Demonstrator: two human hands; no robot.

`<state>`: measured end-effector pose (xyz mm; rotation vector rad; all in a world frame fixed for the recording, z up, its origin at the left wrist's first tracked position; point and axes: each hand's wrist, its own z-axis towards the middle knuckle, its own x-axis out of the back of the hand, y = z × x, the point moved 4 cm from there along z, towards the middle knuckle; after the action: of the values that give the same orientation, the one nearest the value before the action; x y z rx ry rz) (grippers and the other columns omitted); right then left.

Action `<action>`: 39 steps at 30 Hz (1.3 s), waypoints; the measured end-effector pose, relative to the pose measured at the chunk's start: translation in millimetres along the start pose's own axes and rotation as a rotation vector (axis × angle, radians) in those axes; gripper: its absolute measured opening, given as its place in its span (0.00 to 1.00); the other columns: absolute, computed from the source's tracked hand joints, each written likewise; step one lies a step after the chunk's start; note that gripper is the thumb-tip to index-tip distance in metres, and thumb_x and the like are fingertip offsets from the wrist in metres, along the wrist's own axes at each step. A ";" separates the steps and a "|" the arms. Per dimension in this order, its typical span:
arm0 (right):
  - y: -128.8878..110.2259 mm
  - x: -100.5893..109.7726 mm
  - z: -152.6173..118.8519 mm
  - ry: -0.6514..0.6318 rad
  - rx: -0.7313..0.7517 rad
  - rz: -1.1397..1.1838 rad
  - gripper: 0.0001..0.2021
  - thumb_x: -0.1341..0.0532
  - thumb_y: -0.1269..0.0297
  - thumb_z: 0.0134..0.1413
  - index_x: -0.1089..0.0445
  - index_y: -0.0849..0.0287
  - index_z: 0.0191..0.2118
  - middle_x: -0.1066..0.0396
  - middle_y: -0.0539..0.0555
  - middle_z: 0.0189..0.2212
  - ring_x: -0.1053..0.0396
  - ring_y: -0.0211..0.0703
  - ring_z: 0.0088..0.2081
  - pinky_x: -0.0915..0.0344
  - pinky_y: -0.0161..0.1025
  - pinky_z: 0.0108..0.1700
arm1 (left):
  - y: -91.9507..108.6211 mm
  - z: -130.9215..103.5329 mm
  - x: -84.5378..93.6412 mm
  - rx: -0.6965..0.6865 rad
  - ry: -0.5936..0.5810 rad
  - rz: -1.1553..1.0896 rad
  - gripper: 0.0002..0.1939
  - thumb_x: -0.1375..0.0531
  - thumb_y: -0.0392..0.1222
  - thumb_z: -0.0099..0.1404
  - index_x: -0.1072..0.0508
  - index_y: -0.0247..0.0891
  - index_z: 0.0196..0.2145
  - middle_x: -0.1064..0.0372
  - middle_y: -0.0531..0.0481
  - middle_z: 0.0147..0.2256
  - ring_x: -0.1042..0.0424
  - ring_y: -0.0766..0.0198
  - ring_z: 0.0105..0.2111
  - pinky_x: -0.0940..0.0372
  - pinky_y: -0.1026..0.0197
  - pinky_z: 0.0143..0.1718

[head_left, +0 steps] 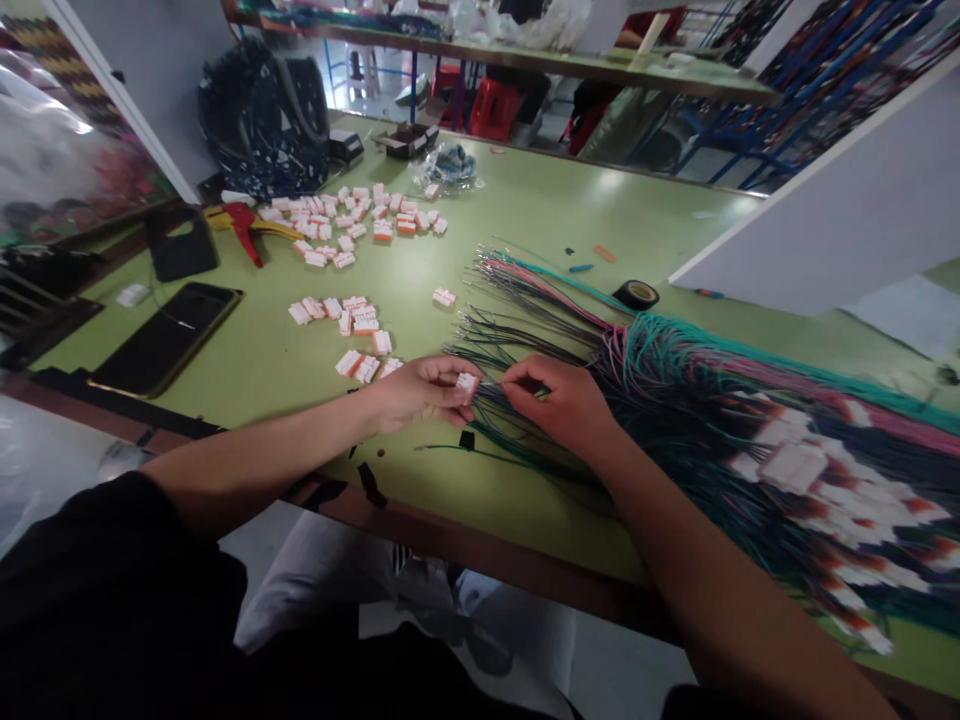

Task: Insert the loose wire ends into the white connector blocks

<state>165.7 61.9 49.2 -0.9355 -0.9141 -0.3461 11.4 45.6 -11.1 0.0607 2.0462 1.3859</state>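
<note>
Between the thumb and fingers of my left hand (420, 391) is a small white connector housing (466, 383). My right hand (559, 400) pinches a thin wire (491, 385) just right of the housing, its end pointing at it. Whether the wire's tip is inside the housing I cannot tell. Beneath and beyond both hands fans a bundle of green, black and pink wires (555, 300) with bare terminal ends. Loose white and orange connector housings (364, 318) lie left of and beyond my left hand. A single housing (444, 297) sits apart from them.
A larger pile of housings (322, 215) lies farther back beside a red and yellow hand tool (251, 228). At left is a phone (166, 335). Black tape (636, 294) stands by the wires. Wired white connectors (802, 465) heap at right, below a white panel (840, 210).
</note>
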 end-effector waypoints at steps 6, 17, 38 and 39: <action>-3.7 -3.5 -4.0 0.056 0.043 -0.083 0.06 0.45 0.69 0.46 0.35 0.57 0.22 0.34 0.50 0.21 0.38 0.38 0.26 0.42 0.35 0.31 | -0.5 0.3 0.5 -0.004 0.011 -0.014 0.16 0.35 0.31 0.53 0.31 0.34 0.40 0.30 0.54 0.25 0.28 0.70 0.25 0.33 0.65 0.30; -3.5 -7.6 -4.2 0.032 0.067 -0.149 0.06 0.45 0.69 0.46 0.35 0.57 0.23 0.34 0.50 0.20 0.39 0.38 0.25 0.44 0.36 0.31 | 0.6 -0.1 -1.9 0.005 0.020 -0.046 0.17 0.33 0.32 0.51 0.32 0.33 0.39 0.29 0.55 0.23 0.28 0.71 0.24 0.33 0.67 0.28; -5.9 -22.7 -3.9 0.036 -0.021 -0.060 0.08 0.45 0.66 0.50 0.31 0.57 0.25 0.30 0.50 0.22 0.38 0.36 0.24 0.46 0.34 0.28 | 0.3 -3.8 -8.5 -0.136 0.185 0.087 0.13 0.34 0.31 0.48 0.31 0.32 0.33 0.30 0.55 0.23 0.30 0.71 0.22 0.33 0.65 0.26; -4.7 -21.2 -3.2 0.015 -0.027 -0.048 0.07 0.45 0.66 0.50 0.31 0.58 0.26 0.29 0.51 0.23 0.37 0.37 0.25 0.45 0.34 0.29 | 0.1 -3.5 -7.8 -0.135 0.196 0.079 0.13 0.34 0.32 0.48 0.31 0.32 0.33 0.30 0.55 0.23 0.30 0.71 0.22 0.33 0.65 0.26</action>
<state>151.9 54.1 33.9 -0.9354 -0.9207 -0.4067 15.6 39.8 -6.4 -0.0556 2.1213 1.6322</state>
